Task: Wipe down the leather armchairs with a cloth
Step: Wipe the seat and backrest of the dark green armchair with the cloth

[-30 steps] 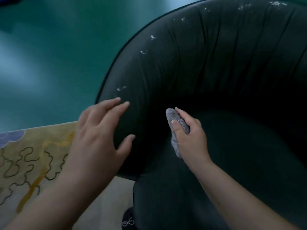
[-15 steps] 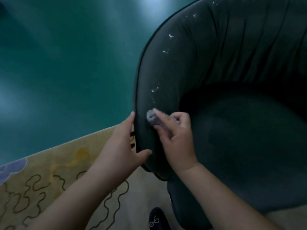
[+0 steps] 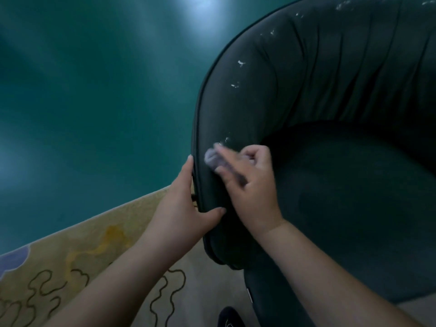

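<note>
No writing, label, brand or number can be read anywhere here; the white mark on the dark shoe (image 3: 228, 319) near the bottom edge is indecipherable.

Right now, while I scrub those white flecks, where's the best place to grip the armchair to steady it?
Grip the armchair by its rolled arm edge, from the outer side, as the left hand does: fingers behind the piped seam, thumb hooked over the front. The rounded roll likely gives purchase opposite the right hand pressing the cloth.
</note>
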Available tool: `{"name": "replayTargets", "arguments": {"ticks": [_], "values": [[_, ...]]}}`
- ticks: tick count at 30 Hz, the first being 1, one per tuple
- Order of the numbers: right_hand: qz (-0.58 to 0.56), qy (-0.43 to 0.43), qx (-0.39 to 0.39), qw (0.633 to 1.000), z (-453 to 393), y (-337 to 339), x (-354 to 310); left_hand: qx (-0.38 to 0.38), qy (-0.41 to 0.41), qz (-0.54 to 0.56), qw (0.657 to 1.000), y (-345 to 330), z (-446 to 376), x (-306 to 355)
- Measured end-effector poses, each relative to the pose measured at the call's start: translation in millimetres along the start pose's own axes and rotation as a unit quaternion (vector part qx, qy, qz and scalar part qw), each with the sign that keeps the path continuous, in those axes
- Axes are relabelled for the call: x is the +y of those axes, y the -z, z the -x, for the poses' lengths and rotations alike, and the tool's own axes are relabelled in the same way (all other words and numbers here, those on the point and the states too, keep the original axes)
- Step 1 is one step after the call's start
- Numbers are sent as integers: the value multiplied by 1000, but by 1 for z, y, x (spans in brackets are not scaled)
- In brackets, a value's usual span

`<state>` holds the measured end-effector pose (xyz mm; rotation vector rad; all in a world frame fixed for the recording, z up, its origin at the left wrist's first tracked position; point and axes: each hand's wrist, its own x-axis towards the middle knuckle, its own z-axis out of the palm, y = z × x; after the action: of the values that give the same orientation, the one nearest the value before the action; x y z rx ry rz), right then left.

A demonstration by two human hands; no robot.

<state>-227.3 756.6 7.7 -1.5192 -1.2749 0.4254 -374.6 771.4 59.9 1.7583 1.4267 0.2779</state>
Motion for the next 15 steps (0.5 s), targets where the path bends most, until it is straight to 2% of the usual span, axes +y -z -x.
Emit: {"name": "replayTargets", "arguments": {"ticks": [1, 2, 5, 6, 8, 11, 13, 15], "values": [[14, 31, -16, 999, -1, -2, 2, 1, 4, 2, 1000, 0, -3, 0], [22, 23, -15, 999, -5, -1, 7, 3, 6, 1, 1000, 1, -5, 0], [-10, -112, 34, 993, -27, 13, 22, 3, 11, -15, 1000, 6, -14, 3], [-19, -118, 41, 992, -31, 16, 22, 4, 10, -21, 1000, 8, -17, 6], [-15, -43, 15, 999, -32, 14, 11, 7, 7, -35, 999, 11, -23, 11], [20, 49, -67, 996, -30, 1, -2, 4, 5, -60, 998, 13, -31, 14], [26, 7, -40, 999, -39, 1, 10, 1, 2, -60, 998, 13, -35, 12], [4, -85, 19, 996, -50, 8, 24, -2, -4, -57, 998, 14, -41, 9]]}}
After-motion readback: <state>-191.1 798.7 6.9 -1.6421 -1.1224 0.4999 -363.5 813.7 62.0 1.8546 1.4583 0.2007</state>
